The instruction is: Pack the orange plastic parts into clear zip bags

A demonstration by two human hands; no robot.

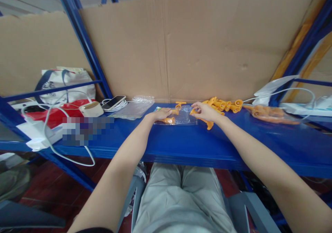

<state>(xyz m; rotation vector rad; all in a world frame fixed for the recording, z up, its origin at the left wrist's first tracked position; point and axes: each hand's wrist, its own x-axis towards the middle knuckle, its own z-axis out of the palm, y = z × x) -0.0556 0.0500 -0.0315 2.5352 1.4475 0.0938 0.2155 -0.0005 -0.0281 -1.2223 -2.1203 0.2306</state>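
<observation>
My left hand (163, 113) lies with outstretched fingers on a clear plastic bag (186, 119), beside orange plastic pieces. One orange piece with a flared end (169, 121) lies just below its fingers, and a T-shaped orange piece (181, 105) sits at the bag's upper edge. My right hand (206, 111) is closed, its fingertips on an orange plastic piece (193, 112) above the bag's right end. Under that hand another orange piece (209, 124) rests on the blue shelf (178, 139). A pile of orange pieces (221, 104) lies behind and right of my right hand.
A filled clear bag of orange pieces (271, 113) lies to the right. Flat clear bags (135, 108), a phone (114, 102) and white cables are on the left, near a power strip (43, 134). Cardboard (207, 46) closes the back between blue posts.
</observation>
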